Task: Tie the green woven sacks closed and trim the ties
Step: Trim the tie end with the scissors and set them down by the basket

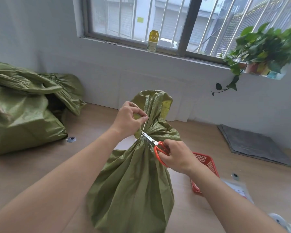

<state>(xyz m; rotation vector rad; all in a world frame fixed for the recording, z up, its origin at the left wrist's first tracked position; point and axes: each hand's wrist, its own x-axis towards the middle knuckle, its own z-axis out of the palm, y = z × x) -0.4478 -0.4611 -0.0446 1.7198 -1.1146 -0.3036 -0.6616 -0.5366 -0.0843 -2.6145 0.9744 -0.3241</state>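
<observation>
The loose end of a pale tie (144, 126) is pinched between thumb and forefinger of the left hand (130, 119) and pulled taut, up and away from the gathered neck of a green woven sack (133, 179). Just below that pinch, orange-handled scissors (155, 143) are gripped by the right hand (175, 156), fingers threaded through the loops; the blades are parted only slightly and are set against the tie right at the cinched neck. The sack stands upright beneath both hands on a wooden floor (242, 165), its mouth flaring above the tie. Behind the right wrist a red plastic basket (207, 163) is partly hidden. Well to the left of the grip, more green sacks (23, 106) are heaped against the wall. A grey mat (254, 145) lies far right.
</observation>
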